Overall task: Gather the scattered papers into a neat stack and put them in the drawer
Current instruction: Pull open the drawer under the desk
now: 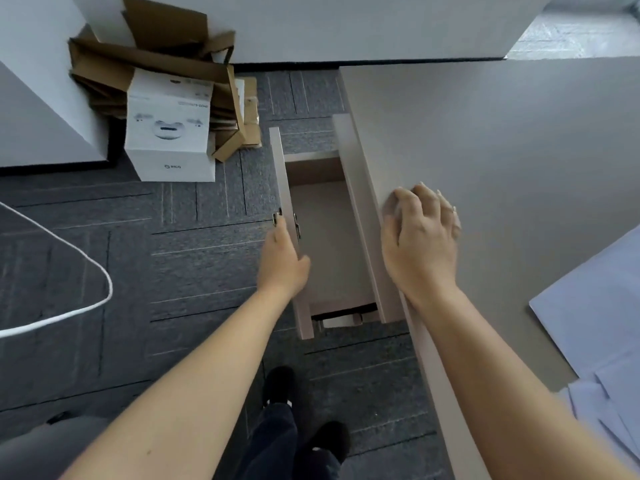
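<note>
The beige drawer (323, 237) stands pulled out from the left side of the desk (502, 140), and its inside shows nothing in it. My left hand (284, 258) grips the drawer's front panel near the small metal handle. My right hand (420, 233) rests palm down on the desk top by its left edge, fingers loosely curled, holding nothing. White papers (595, 327) lie spread and overlapping on the desk at the right edge of the view, well apart from both hands.
A white product box (169, 133) and flattened cardboard (156, 53) sit on the grey carpet at the upper left. A white cable (86, 261) curves across the floor at left. My dark shoes (280, 382) stand below the drawer.
</note>
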`<state>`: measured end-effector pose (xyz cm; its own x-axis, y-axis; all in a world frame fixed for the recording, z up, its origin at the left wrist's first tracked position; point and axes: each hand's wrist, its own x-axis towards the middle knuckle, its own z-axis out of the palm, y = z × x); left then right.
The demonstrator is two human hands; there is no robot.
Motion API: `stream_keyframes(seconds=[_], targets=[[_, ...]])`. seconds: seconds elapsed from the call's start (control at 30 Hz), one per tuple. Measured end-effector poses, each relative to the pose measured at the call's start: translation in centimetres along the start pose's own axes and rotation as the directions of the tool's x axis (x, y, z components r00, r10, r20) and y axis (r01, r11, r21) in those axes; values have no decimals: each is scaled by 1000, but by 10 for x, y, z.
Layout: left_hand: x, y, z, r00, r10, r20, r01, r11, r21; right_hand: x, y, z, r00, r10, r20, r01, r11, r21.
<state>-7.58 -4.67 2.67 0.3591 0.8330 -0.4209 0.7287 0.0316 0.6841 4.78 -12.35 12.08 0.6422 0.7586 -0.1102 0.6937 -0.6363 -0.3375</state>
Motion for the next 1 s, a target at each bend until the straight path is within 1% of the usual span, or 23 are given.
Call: stream_keyframes(seconds=[0.07, 0.13, 0.27, 0.4, 0.53, 0.73, 0.8, 0.9, 1.0], targets=[[-6, -6, 3, 998, 56, 9, -57, 981, 184, -3, -1, 1, 999, -36, 0, 36, 999, -9], [-8, -7, 0, 997, 75, -10, -69, 949, 308, -3, 0, 1, 999, -43, -11, 42, 999, -9], [-18, -11, -12, 996, 53, -73, -4, 837, 547, -4, 1, 2, 999, -40, -14, 40, 999, -1], [-27, -31, -34, 988, 29, -151, 81, 739, 668, -7, -4, 4, 1000, -19, 2, 19, 1000, -11], [-28, -55, -56, 977, 34, -208, 138, 641, 755, -10, -10, 7, 1000, -8, 6, 8, 1000, -18], [-28, -83, -78, 962, -46, -271, 251, 546, 799, -10, -16, 10, 1000, 10, 4, -10, 999, -37], [-27, -93, -87, 949, -71, -307, 295, 539, 789, -11, -17, 11, 1000, 9, -1, -9, 999, -45], [-28, -103, -99, 931, -80, -357, 338, 566, 752, -11, -17, 10, 1000, 4, 2, -4, 998, -60], [-31, -103, -101, 935, -85, -344, 331, 559, 760, -12, -15, 6, 1000, -14, 12, 15, 998, -54]])
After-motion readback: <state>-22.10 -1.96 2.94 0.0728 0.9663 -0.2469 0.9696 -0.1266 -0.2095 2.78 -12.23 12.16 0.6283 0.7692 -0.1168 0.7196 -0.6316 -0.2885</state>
